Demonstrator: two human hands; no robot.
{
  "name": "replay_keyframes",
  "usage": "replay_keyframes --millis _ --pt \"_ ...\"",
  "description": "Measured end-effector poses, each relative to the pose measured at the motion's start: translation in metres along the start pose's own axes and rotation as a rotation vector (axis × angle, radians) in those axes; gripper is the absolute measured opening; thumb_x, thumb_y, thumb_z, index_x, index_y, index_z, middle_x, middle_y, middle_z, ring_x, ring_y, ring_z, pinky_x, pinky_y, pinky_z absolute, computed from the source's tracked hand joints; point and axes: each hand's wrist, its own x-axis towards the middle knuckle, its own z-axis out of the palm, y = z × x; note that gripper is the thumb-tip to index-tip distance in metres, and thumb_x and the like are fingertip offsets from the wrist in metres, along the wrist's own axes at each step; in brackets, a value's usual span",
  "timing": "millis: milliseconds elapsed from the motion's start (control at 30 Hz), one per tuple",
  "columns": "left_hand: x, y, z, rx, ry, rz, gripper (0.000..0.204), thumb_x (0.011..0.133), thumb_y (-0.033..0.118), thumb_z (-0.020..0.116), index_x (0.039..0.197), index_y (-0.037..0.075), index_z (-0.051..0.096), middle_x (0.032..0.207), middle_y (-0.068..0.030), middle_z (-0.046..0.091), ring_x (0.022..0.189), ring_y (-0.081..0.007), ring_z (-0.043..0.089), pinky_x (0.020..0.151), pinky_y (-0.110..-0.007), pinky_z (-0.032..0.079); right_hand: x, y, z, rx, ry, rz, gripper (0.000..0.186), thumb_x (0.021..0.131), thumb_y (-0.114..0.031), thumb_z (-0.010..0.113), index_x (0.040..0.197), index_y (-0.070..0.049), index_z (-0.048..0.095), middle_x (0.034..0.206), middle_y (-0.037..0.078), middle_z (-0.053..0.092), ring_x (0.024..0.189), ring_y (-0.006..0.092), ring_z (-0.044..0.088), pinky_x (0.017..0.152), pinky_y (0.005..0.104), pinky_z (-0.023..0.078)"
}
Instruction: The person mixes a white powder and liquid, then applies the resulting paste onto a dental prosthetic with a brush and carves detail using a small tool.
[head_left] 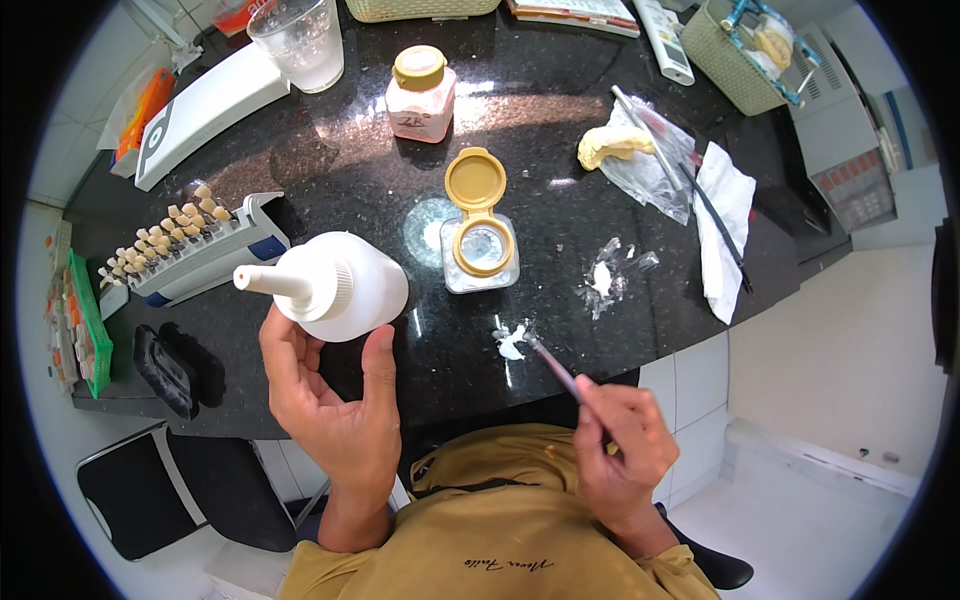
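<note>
My left hand (330, 410) grips a white plastic bottle (355, 285) with a nozzle pointing left, at the counter's front left. My right hand (625, 445) holds a slim spatula (552, 362), its tip in a small white smear of powder or paste (510, 343) on the dark counter. Behind it stands a clear jar (480, 277) with its gold lid flipped open. A second, scattered white patch (602, 280) lies to the right.
Around them on the counter (540, 200) are a pink jar (422, 112), tooth shade samples (195, 260), a glass cup (300, 55), a white box (210, 115), a yellow mould (610, 145) on plastic, a tissue (725, 260) with a thin dark tool, baskets (725, 65) and a black tray (165, 370).
</note>
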Motion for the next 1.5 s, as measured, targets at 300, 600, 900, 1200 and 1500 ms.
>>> replay_keyframes --millis 300,600,900,1200,1500 --pt "0.000 -0.001 0.000 -0.049 0.014 -0.008 0.059 0.081 0.002 0.075 0.131 -0.005 0.044 0.120 -0.0152 0.055 0.112 -0.0229 0.057 0.096 -0.033 0.044 0.010 0.004 0.003 0.005 -0.038 -0.030 0.041 0.069 0.012 0.071 0.105 -0.007 0.074 0.089 0.005 0.061 0.050 0.0049 0.049 0.043 0.0219 0.038" --pt "-0.001 -0.002 0.000 -0.049 0.011 -0.015 0.059 0.082 0.004 0.075 0.131 -0.005 0.044 0.120 -0.0152 0.055 0.111 -0.0227 0.058 0.097 -0.033 0.044 0.026 0.009 -0.006 0.060 -0.154 -0.084 0.046 0.064 0.011 0.070 0.105 -0.009 0.075 0.087 0.004 0.063 0.049 0.0068 0.049 0.043 0.0215 0.038" --pt "-0.001 -0.001 0.001 -0.031 0.009 0.023 0.052 0.085 0.001 0.070 0.129 -0.006 0.044 0.119 -0.0132 0.056 0.110 -0.0205 0.059 0.098 -0.033 0.045 0.017 0.016 -0.013 0.021 -0.194 -0.151 0.047 0.061 0.010 0.070 0.103 -0.008 0.074 0.086 0.004 0.061 0.053 0.0078 0.052 0.042 0.0220 0.041" --pt "-0.001 -0.001 0.003 -0.012 0.026 0.003 0.053 0.085 0.003 0.071 0.130 -0.006 0.044 0.120 -0.0142 0.055 0.111 -0.0218 0.058 0.098 -0.034 0.045 0.010 0.017 -0.010 0.078 -0.109 -0.086 0.043 0.063 0.012 0.070 0.102 -0.006 0.074 0.086 0.005 0.059 0.052 0.0067 0.051 0.042 0.0218 0.039" --pt "0.000 0.000 0.002 0.016 0.016 0.002 0.054 0.083 0.003 0.073 0.129 -0.006 0.045 0.117 -0.0147 0.057 0.109 -0.0220 0.059 0.097 -0.034 0.045 0.016 0.015 -0.010 0.069 -0.082 -0.044 0.041 0.064 0.012 0.070 0.102 -0.005 0.074 0.084 0.004 0.060 0.055 0.0083 0.056 0.044 0.0222 0.045"
